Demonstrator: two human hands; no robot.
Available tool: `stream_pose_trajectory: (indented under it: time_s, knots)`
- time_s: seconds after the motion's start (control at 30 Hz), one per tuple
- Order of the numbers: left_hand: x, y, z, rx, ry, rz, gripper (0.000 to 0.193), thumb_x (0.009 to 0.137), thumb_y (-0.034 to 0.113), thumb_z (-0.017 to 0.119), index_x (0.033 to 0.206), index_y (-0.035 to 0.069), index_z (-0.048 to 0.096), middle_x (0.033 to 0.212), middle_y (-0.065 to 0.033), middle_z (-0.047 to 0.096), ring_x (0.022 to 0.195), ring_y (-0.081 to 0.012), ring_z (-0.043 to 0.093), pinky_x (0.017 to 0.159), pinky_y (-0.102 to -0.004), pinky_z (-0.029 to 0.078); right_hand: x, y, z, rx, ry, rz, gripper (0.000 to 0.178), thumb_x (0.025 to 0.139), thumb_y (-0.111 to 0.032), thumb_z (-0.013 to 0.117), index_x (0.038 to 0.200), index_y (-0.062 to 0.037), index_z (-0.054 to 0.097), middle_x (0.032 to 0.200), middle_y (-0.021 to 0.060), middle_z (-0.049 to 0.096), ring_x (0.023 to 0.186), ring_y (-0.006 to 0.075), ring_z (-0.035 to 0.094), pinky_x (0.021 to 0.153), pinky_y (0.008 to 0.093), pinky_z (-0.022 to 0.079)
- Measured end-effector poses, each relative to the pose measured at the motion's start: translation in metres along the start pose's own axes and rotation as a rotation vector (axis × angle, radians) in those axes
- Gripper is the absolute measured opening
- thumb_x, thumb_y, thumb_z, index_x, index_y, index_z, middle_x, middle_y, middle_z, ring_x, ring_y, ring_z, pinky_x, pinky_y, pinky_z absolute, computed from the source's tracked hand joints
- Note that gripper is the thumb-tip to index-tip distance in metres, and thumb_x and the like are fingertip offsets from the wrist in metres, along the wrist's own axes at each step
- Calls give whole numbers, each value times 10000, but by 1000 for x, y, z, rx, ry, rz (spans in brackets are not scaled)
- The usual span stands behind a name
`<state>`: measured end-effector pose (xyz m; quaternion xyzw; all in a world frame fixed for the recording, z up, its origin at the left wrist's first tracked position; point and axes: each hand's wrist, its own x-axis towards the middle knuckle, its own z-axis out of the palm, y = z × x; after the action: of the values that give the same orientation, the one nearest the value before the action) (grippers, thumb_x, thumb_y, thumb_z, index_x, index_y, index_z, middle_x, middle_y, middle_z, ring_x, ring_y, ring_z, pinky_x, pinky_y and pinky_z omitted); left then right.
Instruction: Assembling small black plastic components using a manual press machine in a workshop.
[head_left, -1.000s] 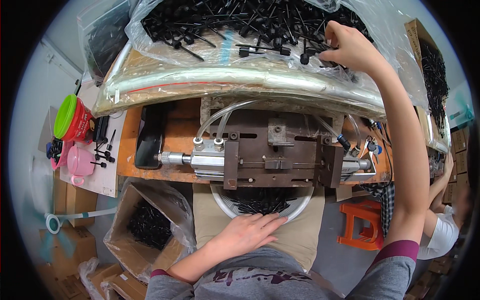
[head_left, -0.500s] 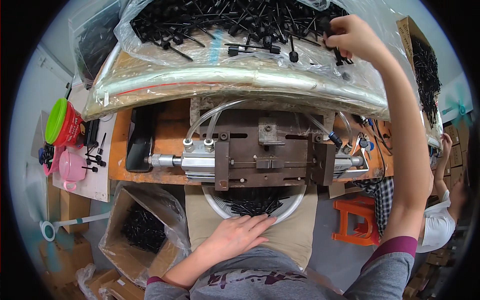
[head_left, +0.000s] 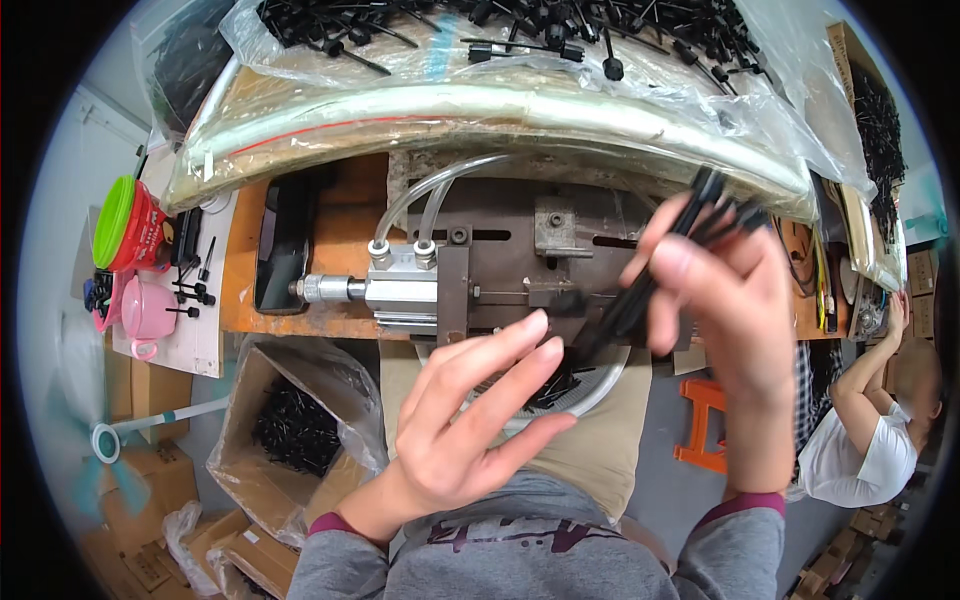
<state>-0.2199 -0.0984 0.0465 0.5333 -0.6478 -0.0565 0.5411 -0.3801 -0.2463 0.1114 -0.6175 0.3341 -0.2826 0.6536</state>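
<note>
My right hand (head_left: 735,310) is closed around several black stemmed parts with knobbed heads (head_left: 707,186), held over the right side of the dark metal clamping fixture (head_left: 490,225). Their lower ends slant toward my left hand (head_left: 455,425), whose fingers are stretched out and apart, with the tips close to those ends. Whether the fingertips touch them I cannot tell. Under both hands a white basin (head_left: 603,393) of black parts sits on my lap, partly hidden. A silver pneumatic cylinder (head_left: 402,297) with clear hoses is fixed to the fixture's left; its right side is hidden by my right hand.
A plastic-lined tray (head_left: 330,125) heaped with black parts spans the bench's far side. At left are a pink cup (head_left: 146,308), a red tub (head_left: 137,235) and a lined carton (head_left: 245,440) of parts. An orange stool (head_left: 700,425) and another person (head_left: 860,440) are at right.
My right hand has come back from the heap to the fixture with several black parts. My left hand has lifted from the basin's rim toward them, and its fingers have spread.
</note>
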Motion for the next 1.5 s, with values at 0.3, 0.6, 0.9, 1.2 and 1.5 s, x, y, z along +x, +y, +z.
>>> stream_pose_trajectory:
  time_s: [0.3,0.6,0.9,1.2,1.5]
  knots:
    - [-7,-3,11,-15,-147,89,407,633,68,864,1022,28,750,997,-100,719,842,-241,695,714,-345,564,-37,49,10,308,-1,174,150,915,-65,687,1026,34,665,767,86,680,554,123,639,522,234,501]
    - [-17,-9,16,27,-109,-7,404,595,98,875,977,44,754,1127,-148,698,856,-262,678,708,-334,542,-59,48,11,192,348,-78,175,899,52,640,1069,84,617,883,183,710,580,178,662,541,254,534]
    - [-25,-25,44,407,-210,64,282,631,85,816,892,23,730,1188,-110,705,643,-151,625,615,-261,475,-69,62,9,274,432,-256,145,900,31,634,1025,98,604,890,207,687,571,221,657,485,273,543]
    - [-17,-24,43,430,-240,45,315,616,74,812,916,31,728,1213,-98,698,598,-139,608,579,-254,458,-73,68,7,334,395,-240,162,892,10,639,1011,109,594,904,204,656,643,231,672,421,282,553]
    - [-16,-25,40,392,-258,24,304,655,92,829,935,28,730,1196,-112,702,623,-141,628,564,-253,454,-75,69,-3,538,267,-105,188,925,-65,609,1005,97,557,825,224,647,554,199,635,382,232,514]
